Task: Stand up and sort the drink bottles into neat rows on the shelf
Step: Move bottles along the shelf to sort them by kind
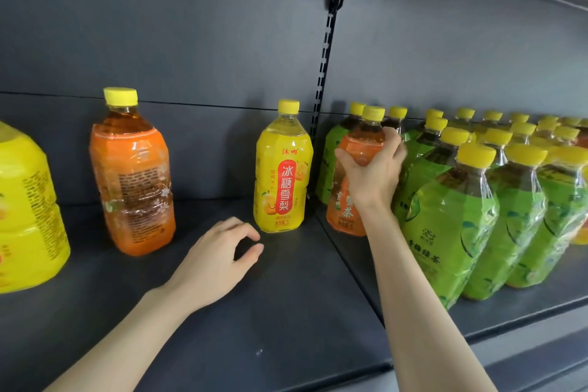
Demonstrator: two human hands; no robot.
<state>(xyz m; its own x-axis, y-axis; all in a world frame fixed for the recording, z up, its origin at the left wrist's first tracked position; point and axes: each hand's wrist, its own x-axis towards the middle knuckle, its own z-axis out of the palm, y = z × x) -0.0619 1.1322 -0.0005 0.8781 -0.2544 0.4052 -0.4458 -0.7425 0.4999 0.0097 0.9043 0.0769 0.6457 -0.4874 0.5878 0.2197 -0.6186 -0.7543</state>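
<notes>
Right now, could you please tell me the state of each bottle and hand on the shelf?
Right orange bottle, capped, upright, held.
Right hand, gripping that bottle's shoulder.
Left hand, relaxed, holding nothing.
Yellow bottle, capped, upright, untouched.
Left orange bottle, capped, upright.
Green bottles, capped, upright, in rows.

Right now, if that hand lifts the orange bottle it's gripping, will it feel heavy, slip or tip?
Probably heavy for one hand: the orange bottle looks full nearly to its yellow cap. Its surface looks glossy, so perhaps slippery, though the right hand grips the shoulder. Tall and narrow, it may tip if pushed high.
</notes>
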